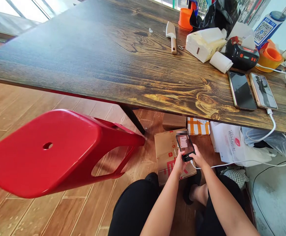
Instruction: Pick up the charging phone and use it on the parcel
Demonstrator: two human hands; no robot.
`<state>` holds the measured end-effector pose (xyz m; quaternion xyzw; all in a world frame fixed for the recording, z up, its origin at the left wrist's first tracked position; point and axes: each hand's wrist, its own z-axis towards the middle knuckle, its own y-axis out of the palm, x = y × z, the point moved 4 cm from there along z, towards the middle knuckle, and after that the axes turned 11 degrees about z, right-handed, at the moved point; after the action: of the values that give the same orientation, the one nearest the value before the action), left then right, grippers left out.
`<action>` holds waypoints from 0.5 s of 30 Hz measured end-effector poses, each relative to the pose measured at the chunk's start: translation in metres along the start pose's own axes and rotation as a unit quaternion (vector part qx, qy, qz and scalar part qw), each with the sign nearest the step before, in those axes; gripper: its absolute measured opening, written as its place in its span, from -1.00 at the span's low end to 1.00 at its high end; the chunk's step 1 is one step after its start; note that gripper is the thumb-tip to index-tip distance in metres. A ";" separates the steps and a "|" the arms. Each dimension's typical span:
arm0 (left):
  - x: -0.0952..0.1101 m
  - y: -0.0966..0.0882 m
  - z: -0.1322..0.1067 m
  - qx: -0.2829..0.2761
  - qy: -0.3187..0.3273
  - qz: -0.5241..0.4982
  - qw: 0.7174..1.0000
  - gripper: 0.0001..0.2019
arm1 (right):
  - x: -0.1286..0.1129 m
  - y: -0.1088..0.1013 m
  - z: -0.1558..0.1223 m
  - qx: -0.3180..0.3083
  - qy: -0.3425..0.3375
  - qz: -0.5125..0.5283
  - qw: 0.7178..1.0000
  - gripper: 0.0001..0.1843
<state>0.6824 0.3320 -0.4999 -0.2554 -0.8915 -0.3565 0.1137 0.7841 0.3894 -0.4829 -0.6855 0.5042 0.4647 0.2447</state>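
Note:
Both my hands hold a black phone (185, 146) low in front of my knees, below the table edge. My left hand (179, 165) grips its lower left side, fingers curled round it. My right hand (198, 157) grips the lower right side, thumb on the lit screen. A white cable (234, 163) runs from the phone's bottom off to the right.
A dark wooden table (108, 59) carries two phones (241, 90) (263, 90), a tissue pack (204, 44), a knife (172, 36), orange tape rolls (269, 57) and a black device (241, 55). A red stool (51, 150) lies tilted at left. Cardboard boxes (166, 154) and bags sit under the table.

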 end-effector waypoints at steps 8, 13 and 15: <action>0.012 0.021 -0.025 -0.030 0.024 -0.019 0.999 -0.33 | -0.029 0.006 -0.014 -0.030 -0.016 0.004 0.999 -0.24; 0.016 0.047 -0.069 -0.075 0.032 -0.016 0.997 -0.21 | -0.064 -0.006 -0.052 -0.052 -0.062 -0.026 0.996 -0.26; 0.015 0.057 -0.090 -0.094 0.032 -0.011 0.995 -0.16 | -0.079 -0.010 -0.073 -0.071 -0.088 -0.048 0.992 -0.24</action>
<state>0.7021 0.3099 -0.3964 -0.2434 -0.8526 -0.4482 0.1138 0.8166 0.3711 -0.3817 -0.6808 0.4132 0.5457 0.2608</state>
